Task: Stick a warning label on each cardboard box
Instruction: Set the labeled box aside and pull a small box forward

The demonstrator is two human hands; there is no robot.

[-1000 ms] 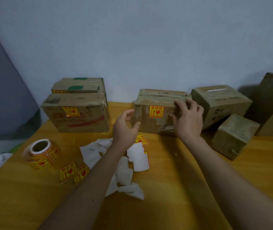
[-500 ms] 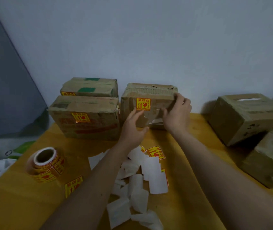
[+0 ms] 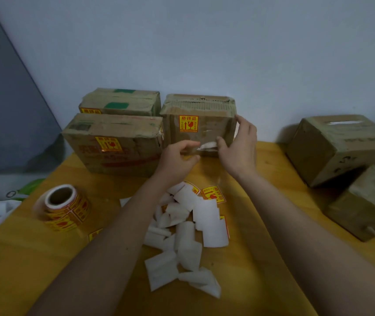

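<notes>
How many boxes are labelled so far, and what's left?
Done: three boxes at the back left show yellow labels: the rear box, the front box and the middle box.

In hand: the right hand grips the middle box's right edge; the left hand hovers just in front of it.

Left: the two boxes on the right show no label. The roll has more.

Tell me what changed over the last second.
The labelled box was slid left, away from the unlabelled boxes, until it sits beside the two labelled ones. The right hand still holds it; the left hand hovers at its front. The label roll and scraps stayed put.
</notes>
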